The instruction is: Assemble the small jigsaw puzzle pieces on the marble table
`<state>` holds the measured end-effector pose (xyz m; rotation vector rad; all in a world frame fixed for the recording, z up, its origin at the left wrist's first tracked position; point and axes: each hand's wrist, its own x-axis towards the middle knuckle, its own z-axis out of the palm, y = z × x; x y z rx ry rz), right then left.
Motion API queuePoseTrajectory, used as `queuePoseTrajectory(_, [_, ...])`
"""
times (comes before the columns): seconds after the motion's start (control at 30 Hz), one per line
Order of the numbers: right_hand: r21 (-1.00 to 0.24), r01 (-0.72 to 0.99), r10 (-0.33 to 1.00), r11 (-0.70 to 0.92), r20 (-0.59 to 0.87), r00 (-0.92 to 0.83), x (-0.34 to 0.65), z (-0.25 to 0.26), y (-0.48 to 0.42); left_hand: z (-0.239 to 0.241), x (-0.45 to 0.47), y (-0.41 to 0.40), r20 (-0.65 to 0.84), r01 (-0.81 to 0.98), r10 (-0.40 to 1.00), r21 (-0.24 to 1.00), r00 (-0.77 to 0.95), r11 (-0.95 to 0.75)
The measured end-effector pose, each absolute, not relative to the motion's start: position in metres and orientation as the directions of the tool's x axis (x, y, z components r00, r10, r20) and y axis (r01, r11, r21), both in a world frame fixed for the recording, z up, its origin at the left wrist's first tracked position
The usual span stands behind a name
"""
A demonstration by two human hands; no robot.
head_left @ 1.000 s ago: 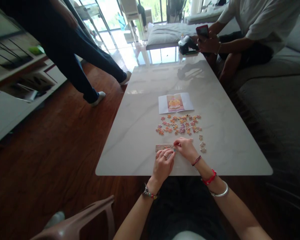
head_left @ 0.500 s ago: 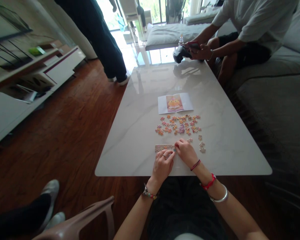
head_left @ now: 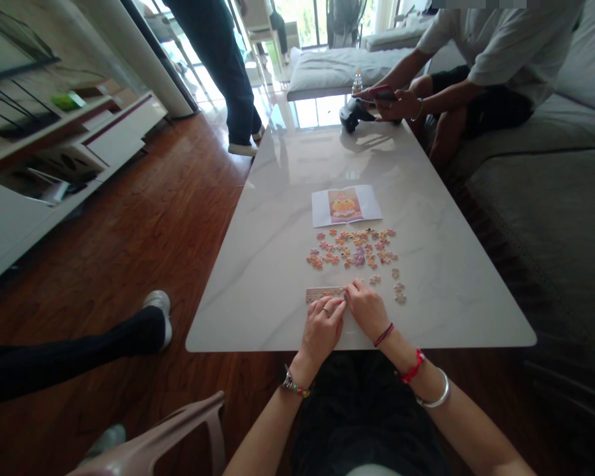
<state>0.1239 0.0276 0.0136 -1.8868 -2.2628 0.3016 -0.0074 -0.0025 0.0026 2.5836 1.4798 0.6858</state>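
Observation:
A joined strip of jigsaw puzzle (head_left: 318, 292) lies on the white marble-patterned table (head_left: 258, 291) close to its front edge. My left hand (head_left: 321, 325) is closed at the strip's lower edge, thumb and forefinger together near its right end. From the other side, my right hand (head_left: 367, 308) pinches a puzzle piece at that same end; the fingers mostly hide the piece. Beyond my hands lie loose puzzle pieces (head_left: 345, 254) in orange, pink and purple. A few pale pieces (head_left: 399, 292) sit right of my right hand.
Behind the pieces is a creased sheet (head_left: 346, 205) with a printed picture. A seated person's hands (head_left: 396, 104) hold a phone above a dark device (head_left: 350, 118) at the far end. Another person's legs (head_left: 240, 99) stand left of the table. A plastic chair (head_left: 178, 430) is at lower left.
My hands stay almost in place, drawn slightly closer together at the strip's right end. The standing person's legs have shifted right, and another person's foot at lower left has stepped forward.

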Motion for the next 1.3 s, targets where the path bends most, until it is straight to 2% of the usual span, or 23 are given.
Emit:
queuePoseTrajectory(0.13, [-0.24,0.951,0.981,0.194,0.03,-0.192,0.123,0.015,0.028,0.002,-0.007,-0.002,0.352,0.79,0.828,0.291,0.436,-0.539])
queuePoseTrajectory(0.3, [-0.27,0.932,0.971,0.241,0.069,-0.23,0.126,0.018,0.028,0.002,-0.008,0.0,0.36,0.783,0.823,0.295,0.44,-0.548])
queuePoseTrajectory(0.47, [-0.443,0.859,0.967,0.255,0.143,-0.213,0.138,0.017,0.024,0.003,-0.009,-0.001,0.366,0.779,0.824,0.307,0.433,-0.546])
queuePoseTrajectory(0.57, [-0.556,0.795,0.966,0.241,0.214,-0.144,0.157,0.018,0.029,0.004,-0.009,-0.001,0.373,0.774,0.821,0.314,0.433,-0.55])
queuePoseTrajectory(0.7, [-0.629,0.751,0.97,0.201,0.236,-0.062,0.19,0.024,0.043,0.003,-0.01,-0.001,0.39,0.775,0.82,0.318,0.419,-0.547])
queuePoseTrajectory(1.03, [-0.553,0.809,0.98,0.197,0.116,-0.16,0.225,0.011,0.045,0.006,-0.012,0.002,0.427,0.775,0.833,0.367,0.351,-0.515])
queuePoseTrajectory(1.17, [-0.553,0.806,0.969,0.212,0.225,-0.1,0.228,0.006,0.035,0.013,-0.016,0.005,0.444,0.812,0.853,0.368,0.274,-0.452])
queuePoseTrajectory(1.3, [-0.501,0.848,0.935,0.174,0.353,0.017,0.237,-0.004,0.023,0.011,-0.03,0.004,0.466,0.913,0.878,0.3,0.113,-0.277])
